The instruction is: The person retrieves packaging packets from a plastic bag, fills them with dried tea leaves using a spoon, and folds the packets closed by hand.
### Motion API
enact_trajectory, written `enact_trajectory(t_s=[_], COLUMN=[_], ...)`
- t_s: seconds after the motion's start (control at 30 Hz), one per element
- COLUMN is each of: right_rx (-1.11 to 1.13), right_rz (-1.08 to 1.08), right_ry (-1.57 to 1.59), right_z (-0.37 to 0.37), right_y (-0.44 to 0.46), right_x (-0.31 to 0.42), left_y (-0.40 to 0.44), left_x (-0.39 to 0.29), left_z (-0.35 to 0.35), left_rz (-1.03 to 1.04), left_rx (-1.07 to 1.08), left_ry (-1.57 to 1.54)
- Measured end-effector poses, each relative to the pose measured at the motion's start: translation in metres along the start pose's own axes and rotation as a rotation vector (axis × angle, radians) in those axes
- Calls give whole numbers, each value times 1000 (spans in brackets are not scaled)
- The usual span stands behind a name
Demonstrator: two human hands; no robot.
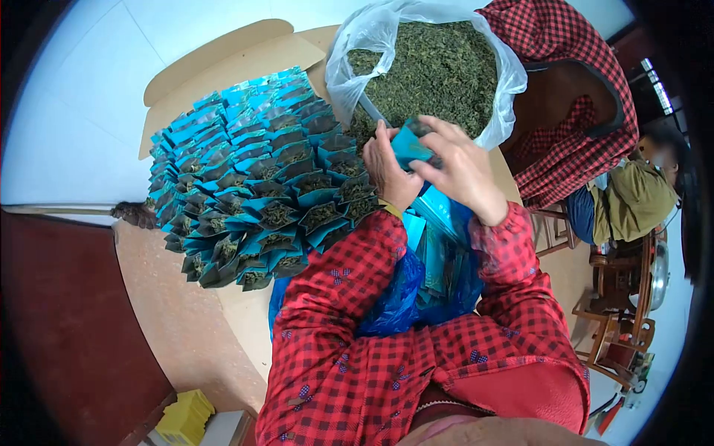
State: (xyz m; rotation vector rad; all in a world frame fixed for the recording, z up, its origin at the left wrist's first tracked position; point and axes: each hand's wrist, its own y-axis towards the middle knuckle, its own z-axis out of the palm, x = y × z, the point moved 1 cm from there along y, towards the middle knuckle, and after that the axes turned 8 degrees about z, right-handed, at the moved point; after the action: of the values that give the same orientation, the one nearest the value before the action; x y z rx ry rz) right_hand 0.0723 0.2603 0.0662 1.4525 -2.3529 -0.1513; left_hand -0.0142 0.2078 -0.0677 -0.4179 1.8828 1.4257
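And here's the teal pouch (407,146), right between the hands, just off the clear bag's (513,93) near edge: left hand (389,172) gripping its left side, right hand (465,169) grasping the right, neither nearer. Long axis looks slanted, roughly near to far; blur hides which way its mouth points.

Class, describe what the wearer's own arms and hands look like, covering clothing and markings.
The left sleeve and right sleeve are red-and-black checked, with scattered small dark motifs. A thin yellowish band shows at the left wrist. The left hand and right hand wear no gloves.
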Motion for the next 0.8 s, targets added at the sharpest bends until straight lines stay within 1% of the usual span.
enact_trajectory(t_s=[0.13, 0.27, 0.37, 0.4, 0.5, 0.53, 0.67, 0.8], right_rx=[74, -1, 82, 87, -13, -20, 77, -14], right_rz=[3, 11, -1, -9, 2, 7, 0, 6], right_ry=[16, 56, 20, 23, 57, 53, 44, 18], right_z=[12, -2, 23, 21, 3, 4, 19, 9], right_y=[9, 1, 1, 4, 2, 0, 3, -1], right_x=[2, 1, -16, -14, -3, -6, -7, -5], left_y=[4, -1, -3, -1, -3, -3, -3, -3], left_x=[2, 1, 6, 7, 4, 3, 6, 3], left_z=[0, 2, 2, 2, 0, 2, -2, 3], left_rz=[56, 19, 79, 75, 1, 7, 46, 18], left_rx=[-33, -10, -15, -19, 41, 45, 20, 49], left_ry=[55, 39, 50, 58, 59, 52, 92, 63])
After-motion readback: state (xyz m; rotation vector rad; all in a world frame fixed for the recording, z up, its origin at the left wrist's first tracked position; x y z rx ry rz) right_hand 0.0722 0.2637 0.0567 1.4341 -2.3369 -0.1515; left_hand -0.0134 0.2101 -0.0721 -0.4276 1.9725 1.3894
